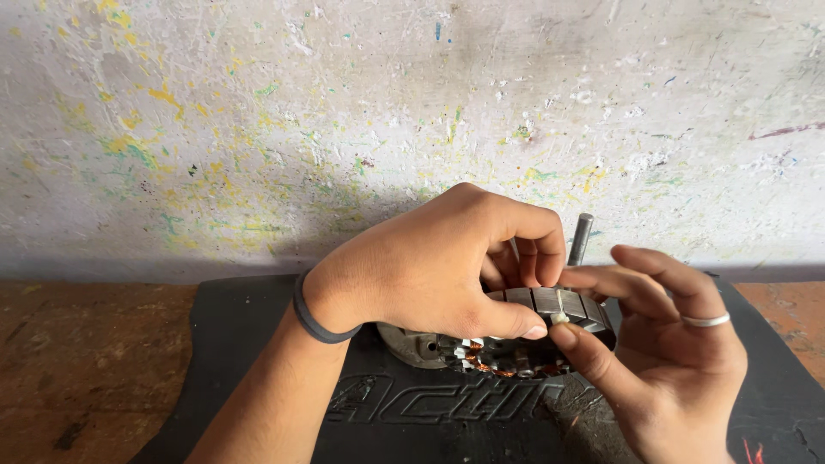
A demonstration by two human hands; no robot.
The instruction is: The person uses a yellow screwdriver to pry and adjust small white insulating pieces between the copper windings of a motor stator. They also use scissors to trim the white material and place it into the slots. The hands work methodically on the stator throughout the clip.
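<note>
1. The left hand [438, 266] lies curled over the top of a round motor stator [516, 331], its thumb pressed on the laminated metal rim and its fingers folded down behind it. A dark band [320, 320] circles that wrist.
2. The right hand [666, 344] comes in from the lower right with its fingers loosely spread; its thumb tip touches a small pale slip [559, 318] on the rim, right beside the left thumb. Whether the slip is actually pinched cannot be told. A silver ring [706, 320] sits on one finger.
3. The stator rests flat between both hands, coppery windings showing at its lower side, and a metal shaft [581, 239] stands up tilted behind it.
4. It sits on a black rubber mat [241, 361] with raised lettering, near the mat's far edge.
5. The mat covers the middle of a brown, worn desk [86, 361], whose far edge meets a paint-flecked whitish wall [344, 112].
</note>
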